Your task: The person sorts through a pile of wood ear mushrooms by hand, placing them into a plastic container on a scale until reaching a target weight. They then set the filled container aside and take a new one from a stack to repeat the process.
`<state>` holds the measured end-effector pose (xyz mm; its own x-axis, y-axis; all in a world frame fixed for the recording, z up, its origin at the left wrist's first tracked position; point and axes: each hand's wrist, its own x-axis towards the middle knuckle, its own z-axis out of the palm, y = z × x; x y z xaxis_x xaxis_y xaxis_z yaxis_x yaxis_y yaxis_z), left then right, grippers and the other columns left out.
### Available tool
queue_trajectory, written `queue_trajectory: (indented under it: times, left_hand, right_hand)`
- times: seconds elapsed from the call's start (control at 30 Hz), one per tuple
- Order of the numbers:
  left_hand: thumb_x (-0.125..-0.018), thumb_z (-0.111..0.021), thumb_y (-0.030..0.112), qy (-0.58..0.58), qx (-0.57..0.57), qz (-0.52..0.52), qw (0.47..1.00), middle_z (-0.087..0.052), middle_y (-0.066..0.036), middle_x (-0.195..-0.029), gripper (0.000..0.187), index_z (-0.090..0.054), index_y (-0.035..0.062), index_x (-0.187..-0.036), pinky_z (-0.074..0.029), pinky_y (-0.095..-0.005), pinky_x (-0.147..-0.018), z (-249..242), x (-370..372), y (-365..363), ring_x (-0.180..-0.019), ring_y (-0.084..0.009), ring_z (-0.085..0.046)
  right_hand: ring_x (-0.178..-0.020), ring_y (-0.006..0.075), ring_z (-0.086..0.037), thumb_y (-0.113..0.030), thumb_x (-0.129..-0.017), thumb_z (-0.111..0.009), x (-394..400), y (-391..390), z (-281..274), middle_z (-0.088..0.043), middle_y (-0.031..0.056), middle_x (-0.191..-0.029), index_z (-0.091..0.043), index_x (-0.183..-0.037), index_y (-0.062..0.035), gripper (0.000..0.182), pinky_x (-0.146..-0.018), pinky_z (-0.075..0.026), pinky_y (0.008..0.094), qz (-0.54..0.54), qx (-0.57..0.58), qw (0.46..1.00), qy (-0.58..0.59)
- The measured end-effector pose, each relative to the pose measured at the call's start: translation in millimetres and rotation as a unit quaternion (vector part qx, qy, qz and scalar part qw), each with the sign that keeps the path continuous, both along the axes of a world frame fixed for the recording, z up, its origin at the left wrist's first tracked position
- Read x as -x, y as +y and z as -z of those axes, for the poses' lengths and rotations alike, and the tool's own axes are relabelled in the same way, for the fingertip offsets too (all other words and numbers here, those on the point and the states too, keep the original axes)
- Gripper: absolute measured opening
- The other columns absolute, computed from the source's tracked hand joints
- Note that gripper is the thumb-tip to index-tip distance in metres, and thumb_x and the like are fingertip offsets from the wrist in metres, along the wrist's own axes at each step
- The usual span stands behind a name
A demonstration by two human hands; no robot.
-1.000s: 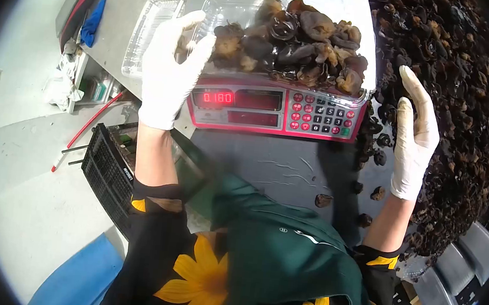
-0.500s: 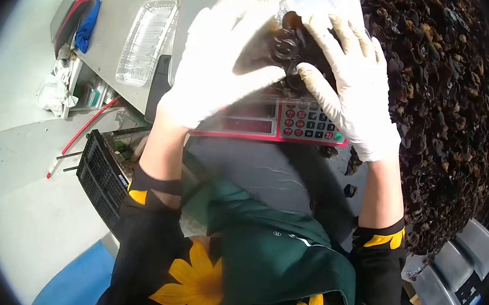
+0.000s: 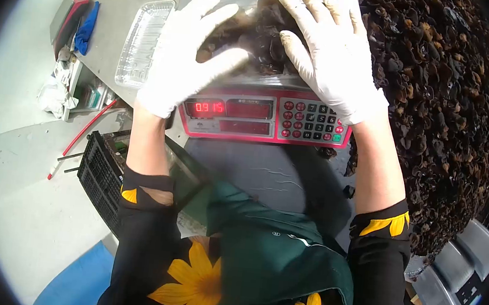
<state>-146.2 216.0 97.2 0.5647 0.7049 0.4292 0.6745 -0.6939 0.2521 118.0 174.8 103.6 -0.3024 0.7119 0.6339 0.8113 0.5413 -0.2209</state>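
Dark brown wood ear mushrooms (image 3: pixel 267 43) lie heaped on the scale (image 3: pixel 229 127), whose red display reads about 0.915. What holds them is mostly hidden, though a clear shiny edge shows under the near side. On the left of the heap is my left hand (image 3: pixel 186 53), in a white glove, thumb and fingers apart and slightly blurred. My right hand (image 3: pixel 333 58), gloved too, lies along the heap's right side with fingers spread and its thumb toward the mushrooms. Neither hand is closed on anything I can see.
A large pile of wood ear mushrooms (image 3: pixel 437 112) fills the right side. An unused-looking clear plastic tray (image 3: pixel 143 43) sits left of the scale. Further left are a blue cloth (image 3: pixel 87 28) and a black crate (image 3: pixel 101 177). Stacked clear trays (image 3: pixel 451 272) stand lower right.
Both hands have moved apart and left, the left one further, uncovering more of the mushrooms. The scale's lit reading is now visible; my left hand covered that side before.
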Motion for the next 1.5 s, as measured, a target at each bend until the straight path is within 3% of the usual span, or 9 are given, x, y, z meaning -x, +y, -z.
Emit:
queue_trajectory:
  times: [0.4,0.6,0.7,0.8,0.9,1.1,1.37,1.43,1.5]
  left_hand:
    - [-0.085,-0.082,0.029,0.04,-0.033,0.061,0.997,-0.065,-0.01,-0.144,0.056,-0.068,0.0154,-0.137,-0.035,-0.0492,-0.12,-8.7,-29.2,-13.7,-0.139,-0.0346,-0.054]
    - [-0.086,-0.081,0.024,0.039,-0.021,0.066,0.997,-0.067,-0.01,-0.142,0.045,-0.073,0.0133,-0.13,-0.037,-0.0476,-0.119,-12.0,-21.7,-11.1,-0.137,-0.034,-0.055]
    - [-0.087,-0.081,0.024,-0.015,-0.011,0.067,0.998,-0.067,-0.011,-0.138,0.046,-0.072,0.0133,-0.132,-0.043,-0.0459,-0.113,-20.3,-21.0,-13.3,-0.129,-0.0343,-0.059]
    - [-0.089,-0.081,0.018,-0.138,0.046,0.016,0.989,-0.066,-0.011,-0.139,0.051,-0.068,0.0113,-0.138,-0.045,-0.0417,-0.111,-33.9,-9.0,-19.0,-0.128,-0.0297,-0.06]
    - [-0.094,-0.074,0.01,-0.287,0.159,-0.091,0.94,-0.069,-0.013,-0.132,0.046,-0.065,0.0006,-0.138,-0.047,-0.0377,-0.111,-43.6,15.4,-34.4,-0.13,-0.0219,-0.06]
    - [-0.106,-0.063,0.021,-0.348,0.358,-0.216,0.839,-0.076,-0.009,-0.095,0.031,-0.07,0.0,-0.127,-0.054,-0.0251,-0.074,-18.8,70.3,-67.7,-0.076,-0.0109,-0.068]
    - [-0.104,-0.064,0.028,-0.414,0.521,-0.109,0.738,-0.074,-0.015,-0.082,0.036,-0.071,-0.0052,-0.114,-0.044,-0.0201,-0.047,-0.5,52.2,-76.4,-0.054,-0.0116,-0.062]
    - [-0.104,-0.064,0.027,-0.418,0.528,-0.115,0.73,-0.074,-0.014,-0.08,0.034,-0.071,-0.005,-0.111,-0.041,-0.0192,-0.043,0.2,47.7,-72.7,-0.05,-0.0101,-0.059]
    - [-0.103,-0.064,0.026,-0.431,0.539,-0.135,0.711,-0.073,-0.013,-0.079,0.032,-0.071,-0.0043,-0.109,-0.038,-0.019,-0.04,0.8,44.6,-70.2,-0.046,-0.0087,-0.056]
  right_hand:
    - [-0.127,0.0406,-0.057,-0.02,-0.091,-0.07,5.3,-5.4,-12.4,-0.063,0.0275,-0.131,-0.058,-0.138,0.0024,0.053,-0.112,-0.043,0.0526,0.048,-0.003,0.994,-0.094]
    - [-0.138,0.0345,-0.054,-0.046,-0.101,-0.057,8.9,-0.9,22.3,-0.062,0.013,-0.145,-0.056,-0.149,-0.0183,0.055,-0.114,-0.038,0.0566,0.153,-0.012,0.981,-0.114]
    - [-0.131,0.0312,-0.06,-0.043,-0.102,-0.058,5.5,0.1,16.5,-0.068,0.0157,-0.136,-0.058,-0.148,-0.0169,0.053,-0.112,-0.042,0.05,0.128,-0.042,0.989,-0.054]
    - [-0.127,0.0294,-0.059,-0.018,-0.097,-0.065,-15.5,4.7,-3.2,-0.064,0.0238,-0.132,-0.06,-0.135,0.0031,0.044,-0.107,-0.047,0.0426,-0.078,0.113,0.916,0.378]
    - [-0.13,0.0244,-0.062,-0.035,-0.109,-0.052,-69.7,0.6,-6.5,-0.068,0.0134,-0.139,-0.064,-0.141,-0.0065,0.044,-0.115,-0.042,0.0408,0.028,0.18,0.862,0.472]
    - [-0.121,0.025,-0.069,-0.034,-0.112,-0.048,-112.4,9.4,9.2,-0.072,0.0167,-0.13,-0.066,-0.136,0.0004,0.046,-0.108,-0.05,0.0374,0.023,0.295,0.806,0.513]
    - [-0.099,0.0166,-0.067,-0.02,-0.103,-0.062,-99.5,75.3,12.1,-0.071,0.0107,-0.115,-0.069,-0.12,0.002,0.029,-0.086,-0.054,0.0314,0.043,0.37,0.769,0.52]
    - [-0.086,0.0146,-0.066,-0.023,-0.104,-0.063,-74.1,76.4,5.1,-0.071,0.0062,-0.1,-0.071,-0.112,0.0014,0.027,-0.078,-0.055,0.0308,0.075,0.271,0.834,0.475]
    - [-0.086,0.0169,-0.065,-0.025,-0.105,-0.061,-65.2,79.9,-1.7,-0.07,0.0041,-0.097,-0.068,-0.121,-0.0036,0.027,-0.078,-0.055,0.0312,-0.015,0.324,0.762,0.561]
